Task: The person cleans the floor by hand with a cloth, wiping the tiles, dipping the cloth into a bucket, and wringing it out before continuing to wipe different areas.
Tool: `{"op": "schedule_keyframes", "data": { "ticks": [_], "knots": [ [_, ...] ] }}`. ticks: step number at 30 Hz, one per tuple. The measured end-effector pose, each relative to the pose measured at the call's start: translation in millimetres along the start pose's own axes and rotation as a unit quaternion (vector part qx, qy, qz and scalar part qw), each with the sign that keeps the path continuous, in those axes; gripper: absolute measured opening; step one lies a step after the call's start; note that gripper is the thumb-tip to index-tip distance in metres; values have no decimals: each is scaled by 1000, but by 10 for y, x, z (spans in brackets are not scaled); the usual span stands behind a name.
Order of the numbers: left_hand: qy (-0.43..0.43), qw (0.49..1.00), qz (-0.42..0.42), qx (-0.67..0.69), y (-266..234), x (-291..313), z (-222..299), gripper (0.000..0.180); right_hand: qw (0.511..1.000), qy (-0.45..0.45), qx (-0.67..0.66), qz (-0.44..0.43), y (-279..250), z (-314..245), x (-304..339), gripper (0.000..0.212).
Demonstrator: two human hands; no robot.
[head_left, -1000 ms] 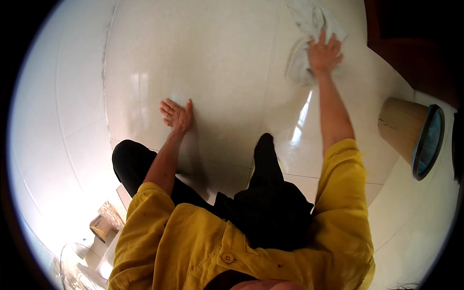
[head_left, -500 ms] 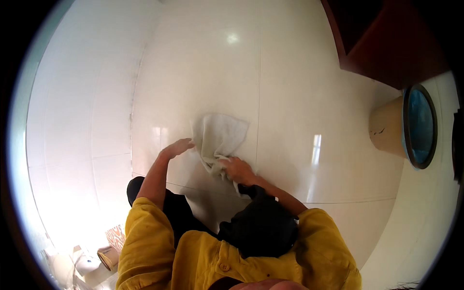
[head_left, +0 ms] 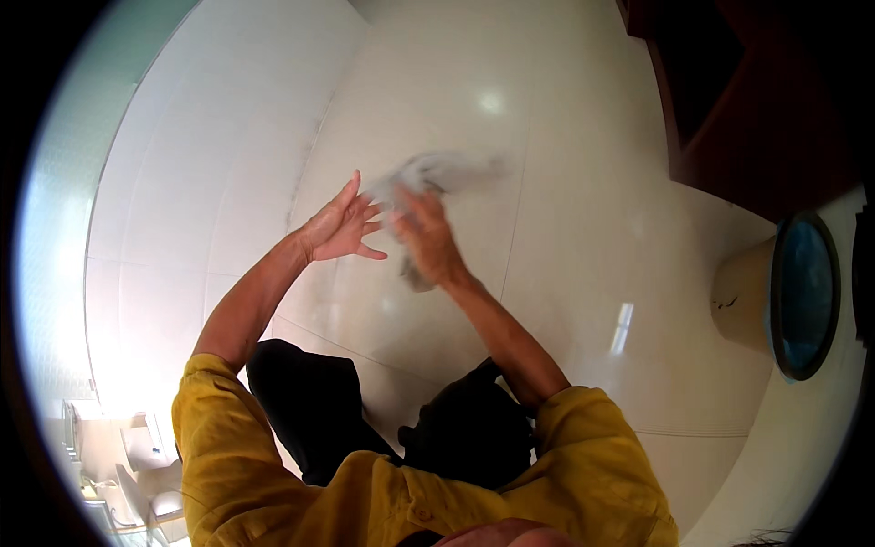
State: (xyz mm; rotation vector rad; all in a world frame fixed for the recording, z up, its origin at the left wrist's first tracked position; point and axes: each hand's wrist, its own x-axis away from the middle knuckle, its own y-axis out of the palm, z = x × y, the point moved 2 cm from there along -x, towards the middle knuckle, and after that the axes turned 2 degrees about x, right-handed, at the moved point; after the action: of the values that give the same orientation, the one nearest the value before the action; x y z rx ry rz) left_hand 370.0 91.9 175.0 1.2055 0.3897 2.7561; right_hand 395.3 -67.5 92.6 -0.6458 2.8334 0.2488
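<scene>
A pale grey cloth [head_left: 447, 170], smeared by motion, spreads beyond and behind my right hand [head_left: 430, 239] above the tiled floor. My right hand grips the cloth, though its fingertips are blurred and partly lost against it. One end of the cloth hangs below that hand. Just to the left, my left hand [head_left: 343, 226] is open with its fingers spread and palm showing. Its fingertips come close to the cloth's left edge; whether they touch it I cannot tell.
The glossy cream floor [head_left: 583, 228] meets a white tiled wall [head_left: 210, 164] on the left. A dark red wooden cabinet [head_left: 761, 118] stands at the far right. Near it is a tan waste bin [head_left: 743, 296] with a blue liner. Chairs [head_left: 146, 483] show at the lower left.
Both hands have moved farther out, and the cloth with the right one has come up off the floor. The left hand has turned and spread its fingers. The view has shifted.
</scene>
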Motion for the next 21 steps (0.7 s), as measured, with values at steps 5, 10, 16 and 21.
{"op": "schedule_keyframes", "data": {
  "ticks": [5,10,16,21],
  "knots": [
    [55,997,60,4,-87,70,67,61,979,-110,48,-166,231,-444,106,40],
    [28,998,33,53,-109,-22,114,55,983,74,-91,-142,-139,-145,192,31],
    [90,988,110,58,-554,-86,146,54,976,-21,-187,-114,-809,-1029,213,29],
    [86,987,127,43,-939,-214,183,55,853,-230,-405,-234,-1272,-2022,320,49]
  ]
}}
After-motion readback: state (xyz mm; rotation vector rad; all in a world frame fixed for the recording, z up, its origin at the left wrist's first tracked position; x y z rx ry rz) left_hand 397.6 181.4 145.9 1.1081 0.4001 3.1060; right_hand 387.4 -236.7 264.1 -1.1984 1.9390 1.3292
